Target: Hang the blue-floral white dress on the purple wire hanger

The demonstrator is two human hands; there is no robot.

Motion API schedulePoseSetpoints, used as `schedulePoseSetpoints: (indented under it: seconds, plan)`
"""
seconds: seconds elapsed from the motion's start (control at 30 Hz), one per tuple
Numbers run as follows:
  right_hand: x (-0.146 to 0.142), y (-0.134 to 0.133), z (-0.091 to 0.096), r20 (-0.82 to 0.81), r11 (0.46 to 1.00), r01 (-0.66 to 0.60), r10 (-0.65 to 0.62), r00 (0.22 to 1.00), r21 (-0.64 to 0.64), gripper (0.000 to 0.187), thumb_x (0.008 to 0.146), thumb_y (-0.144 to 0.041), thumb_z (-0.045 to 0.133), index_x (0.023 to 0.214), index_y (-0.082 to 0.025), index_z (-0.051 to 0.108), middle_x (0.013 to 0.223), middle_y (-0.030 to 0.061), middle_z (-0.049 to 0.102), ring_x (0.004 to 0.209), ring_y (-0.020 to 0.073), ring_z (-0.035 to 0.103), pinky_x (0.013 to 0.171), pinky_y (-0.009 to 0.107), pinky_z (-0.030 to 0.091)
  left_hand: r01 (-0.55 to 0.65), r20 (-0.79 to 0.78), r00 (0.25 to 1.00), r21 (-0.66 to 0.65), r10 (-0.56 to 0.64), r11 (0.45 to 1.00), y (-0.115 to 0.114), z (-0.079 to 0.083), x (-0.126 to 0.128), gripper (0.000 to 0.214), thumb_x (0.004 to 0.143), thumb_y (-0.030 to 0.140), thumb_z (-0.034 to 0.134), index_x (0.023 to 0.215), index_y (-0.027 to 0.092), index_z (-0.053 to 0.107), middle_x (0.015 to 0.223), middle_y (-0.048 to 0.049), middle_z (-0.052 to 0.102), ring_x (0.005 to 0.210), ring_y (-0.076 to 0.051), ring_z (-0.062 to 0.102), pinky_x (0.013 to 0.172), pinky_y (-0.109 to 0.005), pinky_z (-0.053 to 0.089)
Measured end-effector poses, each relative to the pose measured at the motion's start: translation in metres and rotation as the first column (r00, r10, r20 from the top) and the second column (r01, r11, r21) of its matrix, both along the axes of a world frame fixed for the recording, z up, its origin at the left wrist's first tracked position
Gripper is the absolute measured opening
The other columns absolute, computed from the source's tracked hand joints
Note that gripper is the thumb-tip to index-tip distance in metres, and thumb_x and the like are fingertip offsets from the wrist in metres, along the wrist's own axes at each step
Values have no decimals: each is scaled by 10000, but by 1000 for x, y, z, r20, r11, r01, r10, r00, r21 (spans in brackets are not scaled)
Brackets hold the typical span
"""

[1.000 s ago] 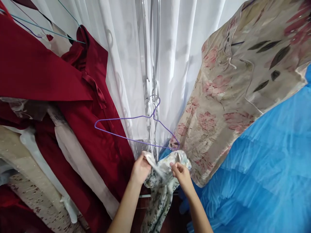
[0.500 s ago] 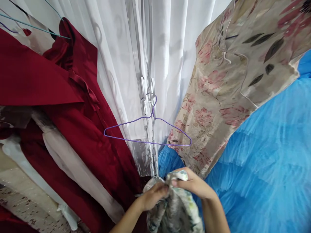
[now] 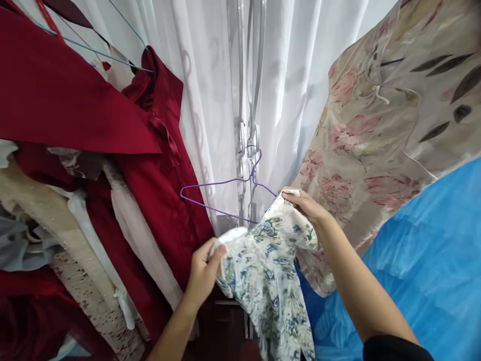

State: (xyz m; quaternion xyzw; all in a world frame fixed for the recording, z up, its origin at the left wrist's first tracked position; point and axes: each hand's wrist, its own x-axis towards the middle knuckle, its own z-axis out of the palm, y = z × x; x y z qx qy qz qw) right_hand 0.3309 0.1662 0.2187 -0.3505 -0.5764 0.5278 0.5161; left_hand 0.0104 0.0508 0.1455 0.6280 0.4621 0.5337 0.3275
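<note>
A white garment with a blue and green floral print [image 3: 272,260], possibly a dress, hangs spread between my hands. My left hand [image 3: 206,263] grips its left shoulder edge, thumb on top. My right hand [image 3: 302,203] pinches the right shoulder, higher up and close to the hanger. Behind the cloth, a purple wire hanger [image 3: 214,183] hangs by its hook from a white metal stand [image 3: 242,133]. The garment's right shoulder overlaps the hanger's right end and hides it; whether the hanger is inside the neckline I cannot tell.
Dark red garments [image 3: 161,200] hang on the left beside pale ones [image 3: 137,240]. At right are a beige floral dress [image 3: 345,145] and a blue ruffled tulle garment [image 3: 421,250]. White curtains [image 3: 214,90] cover the back.
The bunched floral garment has been lifted and spread open. My hands have moved apart, the right one up to the hanger. The view has shifted left.
</note>
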Motion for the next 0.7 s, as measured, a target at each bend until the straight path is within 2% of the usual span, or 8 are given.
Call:
schedulePoseSetpoints:
  seconds: [0.1,0.23,0.3,0.37,0.47,0.57,0.63,0.7]
  plan:
    - [-2,0,5,-39,992,-96,93,995,-80,289,691,-351,846,883,-208,684,658,-46,644,564,124,571,541,209,418,-86,-195,975,97,104,992,18,-2,-41,196,917,366,577,878,189,651,783,3,610,732,-153,552,664,-232,429]
    - [5,-2,18,44,979,-103,112,993,-174,440,661,-318,866,1060,-201,722,786,16,746,663,184,679,601,248,492,17,-609,787,183,100,983,60,-9,-97,223,888,214,508,990,225,706,989,-47,659,993,-221,581,946,-357,421]
    - [4,-3,23,97,977,-93,113,989,-190,421,665,-335,859,1031,-162,744,825,58,764,697,213,700,613,270,503,-42,-662,723,239,194,970,85,0,-117,288,866,160,457,1014,220,697,1005,-61,654,1029,-233,567,978,-385,414]
    - [2,-4,25,131,981,-56,81,988,-184,404,672,-352,848,998,-132,756,827,79,772,689,224,703,606,282,501,-136,-623,713,326,321,935,109,21,-126,319,863,133,423,1034,204,683,1001,-73,650,1039,-238,559,973,-377,430]
    - [0,-6,26,137,980,-9,37,990,-197,441,671,-351,843,1027,-106,755,852,98,784,676,233,712,616,304,520,-213,-475,763,455,437,865,140,65,-119,346,895,121,386,1066,196,677,1027,-78,668,1032,-233,569,968,-362,443]
    - [-3,-9,26,101,962,-41,71,992,-270,466,683,-345,842,1070,-103,749,865,113,791,672,238,728,649,332,553,-196,-339,841,536,422,821,167,100,-96,295,912,156,438,1045,185,700,1129,-86,661,1051,-217,584,976,-339,443]
    - [-6,-13,23,67,952,-73,98,993,-298,437,708,-354,836,1062,-111,753,875,115,794,698,237,739,679,334,568,-175,-317,877,487,360,856,181,109,-78,270,887,168,499,1051,173,713,1108,-89,663,920,-189,609,883,-307,470]
    - [-7,-20,16,35,949,-92,107,994,-302,430,737,-383,824,1077,-129,752,917,114,797,769,245,750,728,332,578,-134,-344,903,341,257,930,188,107,-63,321,846,144,533,1122,165,696,980,-70,689,722,-153,586,744,-280,466]
